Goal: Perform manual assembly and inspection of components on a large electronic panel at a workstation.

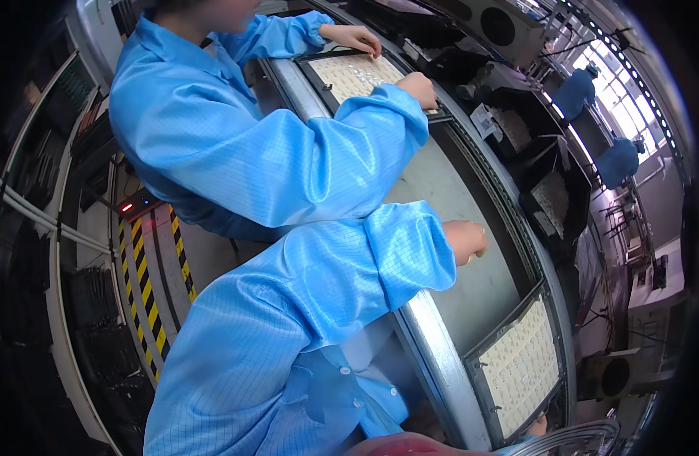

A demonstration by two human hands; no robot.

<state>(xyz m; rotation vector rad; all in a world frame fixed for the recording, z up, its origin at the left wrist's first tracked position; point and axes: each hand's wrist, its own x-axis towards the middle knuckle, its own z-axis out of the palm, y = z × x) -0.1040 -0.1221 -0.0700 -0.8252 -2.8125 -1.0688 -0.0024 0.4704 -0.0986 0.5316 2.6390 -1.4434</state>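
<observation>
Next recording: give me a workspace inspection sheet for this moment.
Surface: grey belt edged by a metal rail.
Job's things: near tray with a grid of small pale parts; far tray of the same kind.
Clutter: clear ribbed plastic piece at the lower edge.
Hands: left hand over the belt, fingers curled, contents not tellable; right hand only a sliver by the near tray. A co-worker's hands rest on the far tray.
Cables: pale cable run along the racks at left.
Surroundings: dark machines behind the belt, yellow-black floor stripes, bright windows.
</observation>
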